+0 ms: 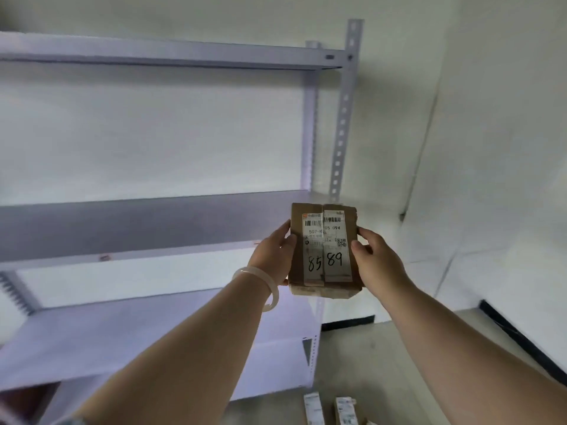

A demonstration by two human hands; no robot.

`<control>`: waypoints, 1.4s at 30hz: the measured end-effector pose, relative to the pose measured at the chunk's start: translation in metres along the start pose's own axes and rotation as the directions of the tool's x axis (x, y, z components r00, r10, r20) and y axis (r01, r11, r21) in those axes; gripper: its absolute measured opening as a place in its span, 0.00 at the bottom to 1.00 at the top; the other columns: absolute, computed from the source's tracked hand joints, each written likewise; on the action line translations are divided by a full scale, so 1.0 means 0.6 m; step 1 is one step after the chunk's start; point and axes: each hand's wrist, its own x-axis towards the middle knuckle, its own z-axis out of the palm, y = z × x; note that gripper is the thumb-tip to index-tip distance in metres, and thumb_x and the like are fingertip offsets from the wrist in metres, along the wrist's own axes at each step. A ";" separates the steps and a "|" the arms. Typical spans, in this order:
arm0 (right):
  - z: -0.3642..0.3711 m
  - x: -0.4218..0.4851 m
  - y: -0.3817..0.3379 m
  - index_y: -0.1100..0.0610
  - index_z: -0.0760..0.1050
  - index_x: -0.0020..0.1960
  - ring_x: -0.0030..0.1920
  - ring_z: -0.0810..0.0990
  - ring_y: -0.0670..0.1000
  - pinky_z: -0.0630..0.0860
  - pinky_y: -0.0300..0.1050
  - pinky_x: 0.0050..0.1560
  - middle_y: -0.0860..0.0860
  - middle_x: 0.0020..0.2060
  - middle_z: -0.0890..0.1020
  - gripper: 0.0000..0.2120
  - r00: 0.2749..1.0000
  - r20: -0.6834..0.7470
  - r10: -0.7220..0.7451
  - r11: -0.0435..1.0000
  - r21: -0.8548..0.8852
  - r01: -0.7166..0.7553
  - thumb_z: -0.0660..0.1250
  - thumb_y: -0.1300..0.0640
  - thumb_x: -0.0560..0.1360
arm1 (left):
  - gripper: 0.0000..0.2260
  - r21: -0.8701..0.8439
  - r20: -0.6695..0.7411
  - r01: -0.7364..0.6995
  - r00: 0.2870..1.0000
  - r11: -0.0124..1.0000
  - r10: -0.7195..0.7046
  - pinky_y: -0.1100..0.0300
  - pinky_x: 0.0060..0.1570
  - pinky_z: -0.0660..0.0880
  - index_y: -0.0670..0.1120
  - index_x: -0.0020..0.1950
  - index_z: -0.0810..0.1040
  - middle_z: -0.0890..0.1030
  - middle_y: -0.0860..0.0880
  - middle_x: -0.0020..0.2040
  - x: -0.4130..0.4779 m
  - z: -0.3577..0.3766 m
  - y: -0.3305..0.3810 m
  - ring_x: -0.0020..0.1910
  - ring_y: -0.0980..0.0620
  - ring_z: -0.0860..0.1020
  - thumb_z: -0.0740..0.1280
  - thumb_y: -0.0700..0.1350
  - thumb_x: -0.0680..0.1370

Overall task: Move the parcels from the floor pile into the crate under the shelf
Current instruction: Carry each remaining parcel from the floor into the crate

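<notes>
Two small brown cardboard parcels [324,250] are pressed side by side in the air in front of the metal shelf. Their white labels carry handwritten numbers, 85 on the left one and 89 on the right one. My left hand [273,253] grips the left side of the pair; a pale bangle sits on that wrist. My right hand [376,259] holds the right side. More labelled parcels [329,409] lie on the floor at the bottom edge. No crate is in view.
A pale metal shelf unit [153,222] with several bare boards fills the left and centre. Its slotted upright post [340,118] stands just behind the parcels. White walls meet in a corner on the right, with a black skirting strip [521,338] along the floor.
</notes>
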 end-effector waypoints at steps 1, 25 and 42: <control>0.021 -0.019 -0.009 0.43 0.66 0.70 0.50 0.77 0.52 0.73 0.46 0.48 0.49 0.53 0.80 0.18 0.999 0.041 -0.017 1.000 0.007 0.016 0.56 0.49 0.80 | 0.18 -0.007 -0.030 0.034 0.999 0.999 -0.034 0.43 0.43 0.81 0.65 0.69 0.66 0.81 0.52 0.53 -0.024 -0.026 -0.011 0.51 0.48 0.80 0.53 0.50 0.81; 0.671 -0.429 -0.343 0.46 0.65 0.70 0.55 0.78 0.55 0.79 0.57 0.55 0.49 0.51 0.78 0.18 0.790 0.575 -0.212 0.977 0.122 0.173 0.54 0.48 0.81 | 0.16 -0.199 -0.470 0.287 0.811 0.937 -0.348 0.43 0.48 0.80 0.63 0.66 0.69 0.82 0.49 0.51 -0.427 -0.729 -0.305 0.51 0.48 0.81 0.54 0.47 0.82; 0.930 -0.421 -0.370 0.47 0.64 0.71 0.47 0.78 0.50 0.78 0.41 0.41 0.48 0.49 0.77 0.18 0.739 0.666 -0.107 0.991 0.009 0.136 0.53 0.50 0.82 | 0.18 -0.307 -0.418 0.419 0.747 0.855 -0.517 0.47 0.50 0.80 0.63 0.71 0.64 0.81 0.49 0.50 -0.355 -0.913 -0.477 0.49 0.49 0.81 0.55 0.47 0.82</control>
